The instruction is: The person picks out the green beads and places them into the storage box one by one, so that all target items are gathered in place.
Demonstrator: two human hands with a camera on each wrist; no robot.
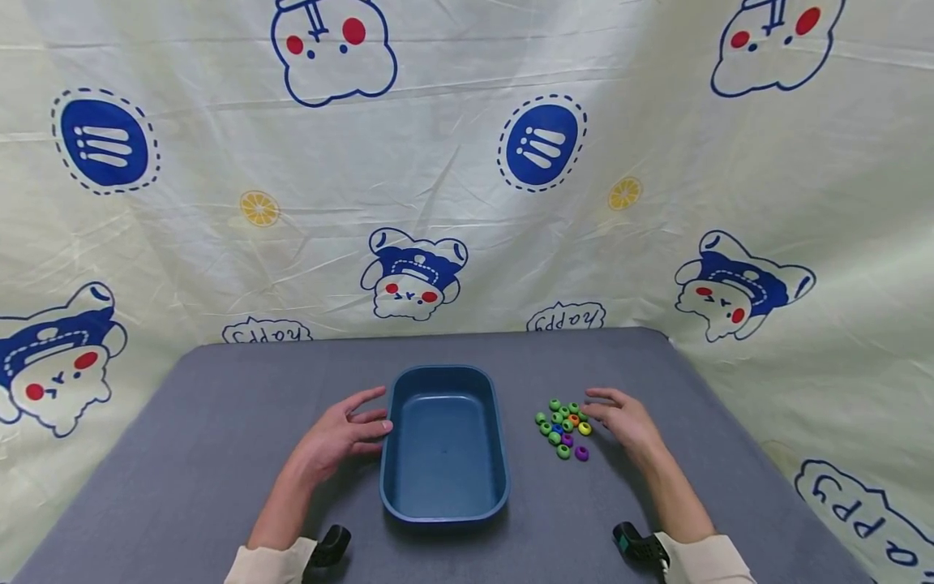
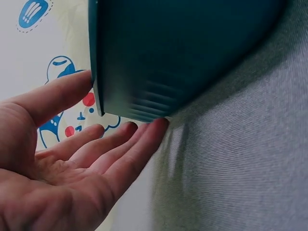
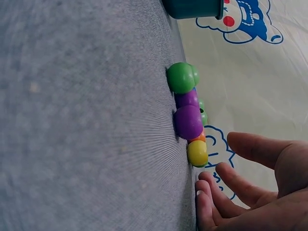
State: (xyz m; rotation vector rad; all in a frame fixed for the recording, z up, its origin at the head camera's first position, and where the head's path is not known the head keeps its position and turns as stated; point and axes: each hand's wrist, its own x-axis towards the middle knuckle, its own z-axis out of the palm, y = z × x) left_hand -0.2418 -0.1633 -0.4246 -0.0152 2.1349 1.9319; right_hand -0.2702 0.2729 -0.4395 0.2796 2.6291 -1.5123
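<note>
A blue rectangular tray (image 1: 443, 513) with rounded corners stands in the middle of the table, with nothing inside. My left hand (image 1: 341, 438) is at its left side, thumb at the rim and the other fingers spread along the outer wall, as the left wrist view also shows. To the tray's right lies a loose cluster of beads (image 1: 563, 452), mostly green, with purple, yellow, orange and blue ones among them. Beside the cluster's right edge is my right hand (image 1: 626, 423), fingers apart and relaxed. In the right wrist view its fingertips come near a yellow bead (image 3: 198, 153).
A grey cloth covers the table (image 1: 248, 422). Behind and around it hangs a pale printed curtain (image 1: 452, 178) with blue cartoon figures. Black wrist cameras sit at both sleeves, the left camera (image 1: 332, 545) close to the tray's near left corner.
</note>
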